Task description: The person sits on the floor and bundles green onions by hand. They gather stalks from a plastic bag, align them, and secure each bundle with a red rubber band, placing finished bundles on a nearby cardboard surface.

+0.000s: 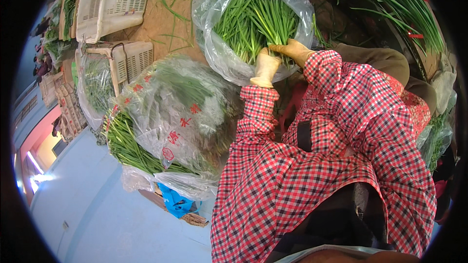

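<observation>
A clear plastic bag (215, 49) with its mouth spread wide holds long green leafy stalks, which look like garlic chives (239, 22). A lighter-based bunch of chives (274, 18) lies on top at the right, its leaf tips pointing away from me. My left hand (267, 66), in a cream glove, has its fingers curled at the pale stem ends of this bunch. My right hand (295, 52), in a yellowish glove, grips the same stem ends from the right. The two hands nearly touch, and their fingertips are partly hidden among the stems.
A second large plastic bag of greens (175, 106), with red printing, stands at the left. Beyond it are white slotted plastic crates (124, 0). Long green stalks (398, 3) lie at upper right. A blue bag (175, 201) sits by the bagged greens. Loose leaves (175, 12) litter the brown floor.
</observation>
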Action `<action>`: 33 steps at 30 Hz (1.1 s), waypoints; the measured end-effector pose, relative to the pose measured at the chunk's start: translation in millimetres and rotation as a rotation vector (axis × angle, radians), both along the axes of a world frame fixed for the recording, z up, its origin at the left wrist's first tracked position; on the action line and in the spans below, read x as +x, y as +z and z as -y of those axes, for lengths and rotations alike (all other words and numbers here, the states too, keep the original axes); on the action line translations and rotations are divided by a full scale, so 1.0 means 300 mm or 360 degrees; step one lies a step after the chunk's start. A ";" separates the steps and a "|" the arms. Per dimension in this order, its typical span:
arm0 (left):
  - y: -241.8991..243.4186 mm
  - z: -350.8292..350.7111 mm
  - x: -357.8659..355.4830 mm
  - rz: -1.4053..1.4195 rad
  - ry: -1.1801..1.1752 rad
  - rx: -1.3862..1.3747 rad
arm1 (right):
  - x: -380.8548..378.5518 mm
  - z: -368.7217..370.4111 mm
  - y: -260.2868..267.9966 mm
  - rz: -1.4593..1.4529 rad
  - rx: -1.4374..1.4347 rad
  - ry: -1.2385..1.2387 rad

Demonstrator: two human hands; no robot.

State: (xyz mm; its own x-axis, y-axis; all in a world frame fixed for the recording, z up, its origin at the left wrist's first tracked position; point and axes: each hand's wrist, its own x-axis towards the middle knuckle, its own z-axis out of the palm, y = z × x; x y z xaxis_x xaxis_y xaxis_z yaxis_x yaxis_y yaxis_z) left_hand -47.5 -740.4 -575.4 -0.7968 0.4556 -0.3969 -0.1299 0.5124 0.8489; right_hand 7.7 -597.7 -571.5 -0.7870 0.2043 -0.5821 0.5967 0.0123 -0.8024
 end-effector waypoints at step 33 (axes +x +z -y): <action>0.009 -0.076 -0.045 -0.0355 -0.0267 -0.0209 | 0.018 -0.072 0.134 0.0068 -0.0515 -0.0714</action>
